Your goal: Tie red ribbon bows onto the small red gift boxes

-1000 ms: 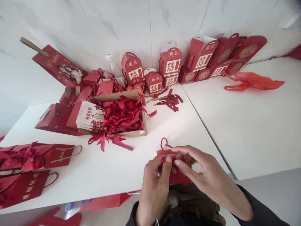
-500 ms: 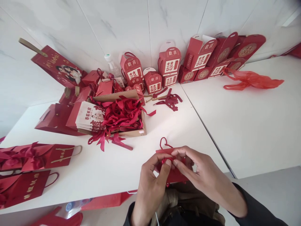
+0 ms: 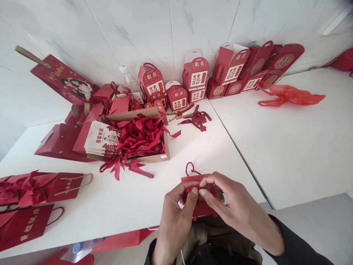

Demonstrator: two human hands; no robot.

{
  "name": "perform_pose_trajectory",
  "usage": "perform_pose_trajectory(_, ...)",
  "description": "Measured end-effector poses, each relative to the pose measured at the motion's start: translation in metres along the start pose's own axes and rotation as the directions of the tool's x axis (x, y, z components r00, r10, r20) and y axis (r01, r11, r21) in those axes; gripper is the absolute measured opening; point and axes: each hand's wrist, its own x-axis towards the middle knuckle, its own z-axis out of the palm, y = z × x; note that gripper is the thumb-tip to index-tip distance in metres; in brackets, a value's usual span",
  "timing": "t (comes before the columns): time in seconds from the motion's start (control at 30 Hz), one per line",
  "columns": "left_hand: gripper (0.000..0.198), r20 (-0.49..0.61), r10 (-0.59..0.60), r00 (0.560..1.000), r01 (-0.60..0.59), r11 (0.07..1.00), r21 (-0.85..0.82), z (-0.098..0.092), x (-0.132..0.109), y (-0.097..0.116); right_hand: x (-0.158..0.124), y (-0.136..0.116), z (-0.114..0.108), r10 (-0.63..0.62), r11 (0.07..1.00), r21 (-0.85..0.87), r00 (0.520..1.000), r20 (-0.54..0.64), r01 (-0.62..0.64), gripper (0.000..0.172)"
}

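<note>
Near the table's front edge lies a small red box (image 3: 203,209) with a twisted red cord loop (image 3: 190,168) at its far end. Over it, my left hand (image 3: 180,208) pinches a red ribbon bow (image 3: 195,188) between thumb and forefinger. From the right, my right hand (image 3: 227,198) grips the same ribbon with thumb and fingertips, close against the left fingers. The fingers partly cover the ribbon and the box.
A cardboard box of red ribbons (image 3: 162,156) stands left of centre, beside stacked printed cards (image 3: 103,138). Red gift boxes (image 3: 197,73) line the wall. A red plastic bag (image 3: 298,96) lies right; bow-topped bags (image 3: 66,186) lie at left.
The view has shifted slightly, so the table items appear a little further left. Both hands remain at the ribbon, with only small finger movement.
</note>
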Motion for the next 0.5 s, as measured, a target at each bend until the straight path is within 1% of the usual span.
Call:
perform_pose_trajectory(0.13, 0.037, 0.02, -0.012, 1.0, 0.012, 1.0, -0.009, 0.0, 0.0, 0.0005, -0.0007, -0.0015, -0.0007, 0.035, 0.998, 0.045, 0.998, 0.042, -0.037, 0.016)
perform_pose_trajectory(0.27, 0.038, 0.04, -0.002, 0.999, 0.003, 1.0, -0.009, -0.001, -0.0003, 0.0008, -0.0021, -0.0052, -0.003, 0.057, 0.993, 0.102, 0.998, 0.001, -0.057, 0.017)
perform_pose_trajectory(0.33, 0.037, 0.04, 0.002, 0.999, -0.001, 1.0, -0.025, -0.0018, 0.0, 0.0004, -0.0032, -0.0058, -0.0034, 0.021, 0.993, 0.117, 1.0, -0.005, -0.021, 0.017)
perform_pose_trajectory(0.37, 0.036, 0.04, 0.003, 0.999, -0.002, 0.999, -0.036, -0.0022, 0.0003, 0.0001, -0.0037, -0.0054, -0.0033, -0.016, 0.994, 0.112, 1.0, -0.004, 0.016, 0.016)
perform_pose_trajectory(0.43, 0.034, 0.048, 0.004, 0.999, -0.001, 0.998, -0.056, -0.0032, 0.0007, -0.0007, -0.0044, -0.003, -0.0024, -0.104, 0.991, 0.081, 0.995, -0.005, 0.104, 0.013)
perform_pose_trajectory(0.5, 0.032, 0.058, 0.007, 0.998, -0.004, 0.998, -0.064, -0.0042, 0.0007, -0.001, -0.0047, 0.0003, -0.0013, -0.148, 0.988, 0.045, 0.989, -0.016, 0.148, 0.011)
